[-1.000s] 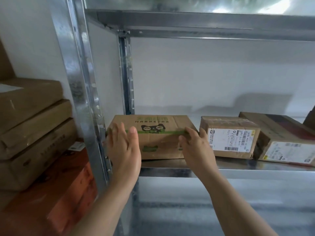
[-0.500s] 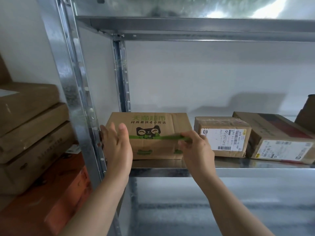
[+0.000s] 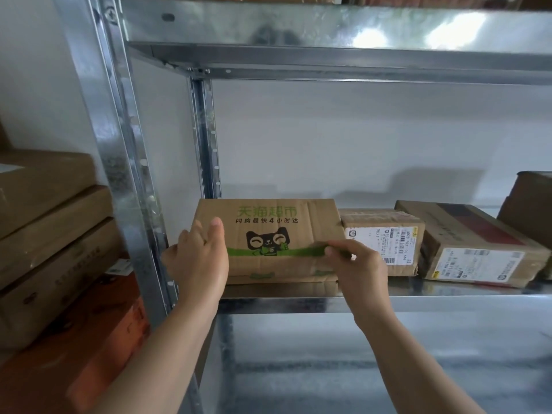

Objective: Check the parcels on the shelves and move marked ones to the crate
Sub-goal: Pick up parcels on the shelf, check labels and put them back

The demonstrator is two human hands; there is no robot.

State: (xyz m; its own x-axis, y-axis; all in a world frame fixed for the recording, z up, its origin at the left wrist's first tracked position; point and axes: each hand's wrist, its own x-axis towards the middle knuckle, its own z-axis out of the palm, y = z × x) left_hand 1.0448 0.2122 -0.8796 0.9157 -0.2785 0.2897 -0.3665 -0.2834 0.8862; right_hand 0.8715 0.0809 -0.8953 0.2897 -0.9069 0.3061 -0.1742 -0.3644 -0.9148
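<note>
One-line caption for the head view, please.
Left hand braces and right hand grips a cat-printed box on a metal shelf.

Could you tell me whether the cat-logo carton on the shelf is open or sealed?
Sealed, as far as shows: the carton has closed flaps and green tape across it; the right hand covers the tape's end.
</note>
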